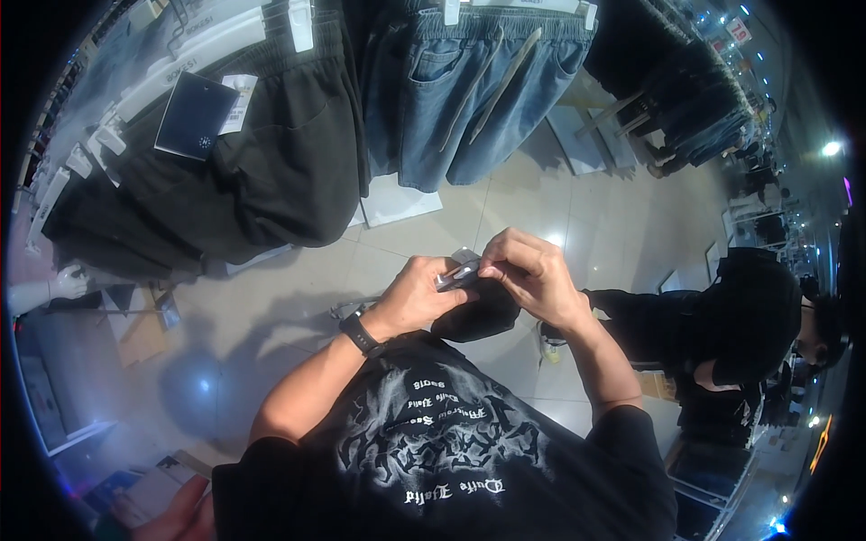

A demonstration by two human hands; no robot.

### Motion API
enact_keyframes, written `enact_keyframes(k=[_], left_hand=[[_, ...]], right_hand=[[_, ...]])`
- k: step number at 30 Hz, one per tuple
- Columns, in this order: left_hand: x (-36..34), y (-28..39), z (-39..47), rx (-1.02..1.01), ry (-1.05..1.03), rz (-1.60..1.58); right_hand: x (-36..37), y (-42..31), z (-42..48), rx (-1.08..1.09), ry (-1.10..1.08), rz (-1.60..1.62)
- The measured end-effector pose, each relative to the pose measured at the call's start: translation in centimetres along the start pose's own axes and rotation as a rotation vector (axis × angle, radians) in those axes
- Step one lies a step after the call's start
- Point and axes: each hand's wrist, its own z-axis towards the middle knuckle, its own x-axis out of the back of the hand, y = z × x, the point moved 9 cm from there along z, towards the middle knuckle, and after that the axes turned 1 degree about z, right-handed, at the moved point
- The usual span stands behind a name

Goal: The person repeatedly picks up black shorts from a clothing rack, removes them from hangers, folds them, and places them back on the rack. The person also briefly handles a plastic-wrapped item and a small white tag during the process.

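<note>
In front of my chest, my left hand point(427, 291) grips a small clear plastic piece point(460, 272) that looks shiny and partly grey; its exact kind cannot be told. The fingertips of my right hand point(531, 270) pinch the piece at its right end. A dark watch is on my left wrist. Just below both hands is a black cloth-like item point(477, 314), partly covered by them; I cannot tell whether either hand holds it.
Dark trousers point(291, 149) with tags and blue denim shorts point(497, 95) hang on white hangers ahead. At the right stands a person in black point(751, 318). A white mannequin hand point(69, 283) juts in at left. Pale tiles point(331, 270) cover the floor.
</note>
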Motion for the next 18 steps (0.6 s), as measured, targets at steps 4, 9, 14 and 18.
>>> enact_keyframes(k=[4,9,14,18], left_hand=[[0.6,1.0,0.1,-0.074,0.0,-0.036],[0.6,0.6,0.0,0.016,-0.022,-0.081],[0.6,0.5,-0.3,-0.01,-0.086,0.076],[0.7,0.6,-0.7,-0.072,-0.056,-0.015]], right_hand=[[0.6,-2.3,0.3,0.085,-0.112,-0.238],[0.3,-2.4,0.6,0.03,-0.29,-0.482],[-0.6,-3.4,0.4,0.19,-0.359,-0.431],[-0.5,-4.7,0.5,0.277,-0.307,-0.321]])
